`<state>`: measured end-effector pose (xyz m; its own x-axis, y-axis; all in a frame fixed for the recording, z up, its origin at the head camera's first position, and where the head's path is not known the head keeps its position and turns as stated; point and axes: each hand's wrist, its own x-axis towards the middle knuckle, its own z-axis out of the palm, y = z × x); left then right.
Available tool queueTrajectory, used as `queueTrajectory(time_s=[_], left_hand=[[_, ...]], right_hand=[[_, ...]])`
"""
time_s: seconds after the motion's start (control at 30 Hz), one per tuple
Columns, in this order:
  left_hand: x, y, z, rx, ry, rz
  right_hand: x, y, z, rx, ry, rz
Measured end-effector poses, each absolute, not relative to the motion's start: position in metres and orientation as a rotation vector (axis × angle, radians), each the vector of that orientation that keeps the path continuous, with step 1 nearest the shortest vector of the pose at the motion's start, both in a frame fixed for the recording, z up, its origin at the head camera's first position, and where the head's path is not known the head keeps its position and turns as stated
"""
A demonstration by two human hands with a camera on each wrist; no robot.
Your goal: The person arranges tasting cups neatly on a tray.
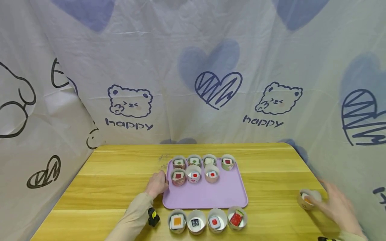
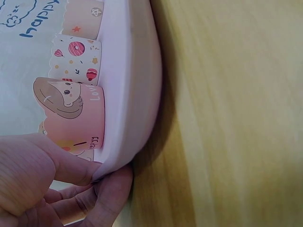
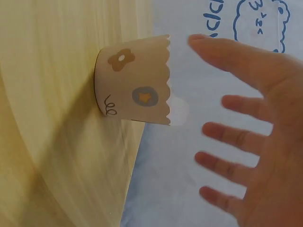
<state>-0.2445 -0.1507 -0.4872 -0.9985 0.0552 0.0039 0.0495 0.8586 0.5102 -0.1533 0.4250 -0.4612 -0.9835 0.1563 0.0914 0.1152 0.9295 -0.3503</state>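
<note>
At the left edge of the lilac tray (image 1: 205,198), my left hand (image 1: 156,184) pinches the rim between thumb and fingers, as the left wrist view shows. Several paper baking cups stand on the tray in two rows, among them a pink cup (image 2: 78,116) near that hand. My right hand (image 1: 339,205) is far to the right, fingers spread and apart from a beige paper cup (image 3: 135,82) with a flower and star print. This cup stands upright on the table and holds a white piece with an orange top (image 1: 307,199). A pale rounded shape (image 1: 316,195) shows behind it.
In front of the tray, a row of paper cups stands on the wooden table (image 1: 120,167). They hold an orange-topped piece (image 1: 177,221), a black-topped one (image 1: 195,223), a red-dotted one (image 1: 214,222) and a red one (image 1: 236,219). A printed curtain (image 1: 181,110) surrounds the table.
</note>
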Motion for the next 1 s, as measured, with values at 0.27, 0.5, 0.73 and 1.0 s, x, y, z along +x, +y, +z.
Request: queueTrajectory(time_s=[0.27, 0.5, 0.73, 1.0], left_hand=[[-0.245, -0.151, -0.488, 0.082, 3.025, 0.826], [-0.244, -0.152, -0.489, 0.098, 3.038, 0.82], [-0.245, -0.152, -0.489, 0.099, 3.033, 0.815], [-0.245, -0.151, -0.49, 0.088, 3.019, 0.836]], right_hand=[[-0.153, 0.435, -0.467, -0.349, -3.101, 0.445], [-0.155, 0.435, -0.47, -0.189, -3.143, 0.583], [-0.161, 0.438, -0.477, 0.003, -3.113, 0.693], [-0.166, 0.437, -0.484, 0.027, -3.088, 0.716]])
